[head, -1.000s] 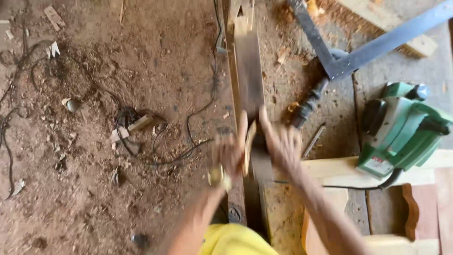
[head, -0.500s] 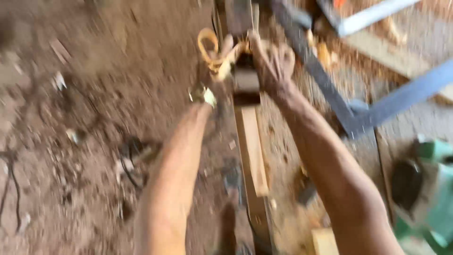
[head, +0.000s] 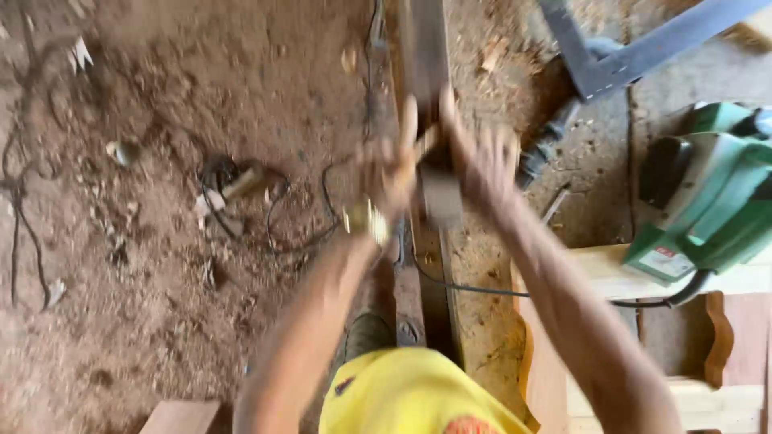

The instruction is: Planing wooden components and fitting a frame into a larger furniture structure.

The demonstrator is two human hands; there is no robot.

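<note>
Wood fills the middle of your view: a long narrow plank (head: 426, 72) runs straight away from you over the dirt floor (head: 161, 337), its far end passing out of the top of the picture and its near end dropping behind your yellow shirt (head: 410, 398). Your two hands meet on it about halfway along, one on each side. Your left hand (head: 386, 173) sits against the plank's left edge with the fingers raised and loosely spread, and a gold-coloured wristwatch (head: 366, 219) shows at the wrist; your right hand (head: 482, 165) is against the right edge, its fingers also pointing up along the board. A thin pale sliver (head: 426, 143) lies slantwise between the two hands, touching or just above the plank's face. Both hands are smeared by motion, so you cannot tell whether either one is truly clamped on the wood or on the sliver, or merely resting beside it. Off to your right, well apart from the hands, a green electric planer (head: 708, 193) sits on a pale board (head: 611, 277), its black cord (head: 482, 291) trailing back across the floor toward the plank. A grey metal frame (head: 635, 56) crosses the upper right corner. To your left, a tangle of dark cable (head: 241, 201) lies in the sawdust, near a small pale offcut.
</note>
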